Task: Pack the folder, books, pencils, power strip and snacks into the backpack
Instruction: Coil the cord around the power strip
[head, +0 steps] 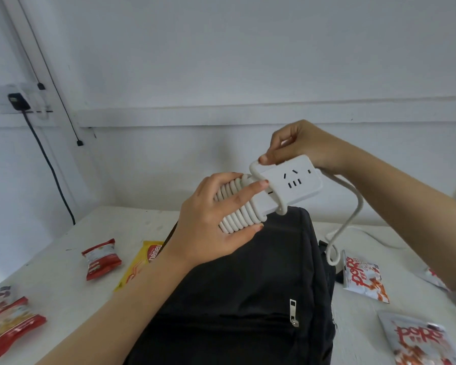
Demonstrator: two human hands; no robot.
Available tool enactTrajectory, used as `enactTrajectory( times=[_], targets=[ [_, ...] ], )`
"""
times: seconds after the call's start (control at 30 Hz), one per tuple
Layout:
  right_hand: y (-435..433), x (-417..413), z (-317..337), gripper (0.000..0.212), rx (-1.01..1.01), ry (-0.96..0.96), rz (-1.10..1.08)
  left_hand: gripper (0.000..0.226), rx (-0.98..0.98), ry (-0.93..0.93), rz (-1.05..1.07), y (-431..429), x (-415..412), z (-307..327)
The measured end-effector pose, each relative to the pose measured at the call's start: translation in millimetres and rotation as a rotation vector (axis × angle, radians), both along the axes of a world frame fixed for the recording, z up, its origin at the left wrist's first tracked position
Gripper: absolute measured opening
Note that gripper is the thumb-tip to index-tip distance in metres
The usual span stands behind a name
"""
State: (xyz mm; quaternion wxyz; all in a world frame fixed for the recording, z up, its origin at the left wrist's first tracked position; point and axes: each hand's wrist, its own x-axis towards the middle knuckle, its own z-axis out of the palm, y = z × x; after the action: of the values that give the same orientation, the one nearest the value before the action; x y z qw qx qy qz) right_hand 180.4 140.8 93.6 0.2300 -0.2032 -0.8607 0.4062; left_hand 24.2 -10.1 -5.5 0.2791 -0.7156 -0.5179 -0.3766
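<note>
A white power strip point(292, 180) is held in the air above the black backpack point(248, 291). Several turns of its white cord point(237, 209) are wrapped around its left end. My left hand point(211, 222) grips that wrapped end. My right hand point(292, 146) pinches the cord at the strip's far edge. The loose part of the cord point(350, 214) hangs down to the right and curls on the table. The backpack lies on the white table point(71, 306) with its front zipper point(293, 312) shut.
Red snack packs point(102, 259) point(11, 325) and a yellow pack point(142, 262) lie left of the backpack. White snack packs point(363, 280) point(419, 341) lie to its right. A wall socket with a black plug point(16, 101) is at the far left.
</note>
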Motion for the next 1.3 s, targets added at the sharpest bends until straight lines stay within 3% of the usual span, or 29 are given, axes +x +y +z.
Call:
enactTrajectory(
  times=[0.07,0.17,0.23,0.33,0.47,0.53,0.63,0.73,0.8,0.9,1.03,1.17,1.3],
  targets=[
    [3,4,-14,0.011,-0.114,-0.051,0.034,0.063,-0.001,-0.098,-0.026,-2,2,-5],
    [4,5,-41,0.044,-0.363,-0.059,0.095,0.062,0.018,-0.249,-0.06,-1,6,-8],
    [-5,6,-52,0.048,-0.442,-0.065,0.13,0.061,0.022,-0.285,-0.06,2,8,-12],
    [-19,7,-55,0.05,-0.417,-0.062,0.122,0.064,0.026,-0.328,-0.062,5,9,-19],
    [-26,15,-58,0.017,-0.38,-0.038,0.07,0.065,0.088,-0.407,-0.015,8,8,-21],
    [-34,22,-60,0.026,-0.413,-0.068,0.077,0.067,0.133,-0.476,0.05,10,5,-17],
    [-51,31,-60,0.025,-0.197,-0.091,-0.004,0.072,0.149,-0.557,0.162,13,-3,-13],
    [-61,35,-58,0.017,0.349,-0.106,-0.19,0.082,0.064,-0.511,0.235,17,-5,-14],
    [-67,37,-54,0.016,0.564,-0.127,-0.27,0.09,-0.008,-0.5,0.249,19,-2,-15],
    [-70,36,-55,0.021,0.613,-0.064,-0.287,0.095,-0.098,-0.473,0.241,22,2,-14],
    [-72,34,-55,0.028,0.552,0.056,-0.292,0.082,-0.087,-0.461,0.225,23,2,-9],
    [-68,44,-51,0.019,0.372,0.128,-0.227,0.07,-0.039,-0.53,0.229,23,-4,-8],
    [-65,54,-50,0.007,0.392,0.059,-0.13,0.071,-0.042,-0.594,0.22,21,-9,-11]
  ],
)
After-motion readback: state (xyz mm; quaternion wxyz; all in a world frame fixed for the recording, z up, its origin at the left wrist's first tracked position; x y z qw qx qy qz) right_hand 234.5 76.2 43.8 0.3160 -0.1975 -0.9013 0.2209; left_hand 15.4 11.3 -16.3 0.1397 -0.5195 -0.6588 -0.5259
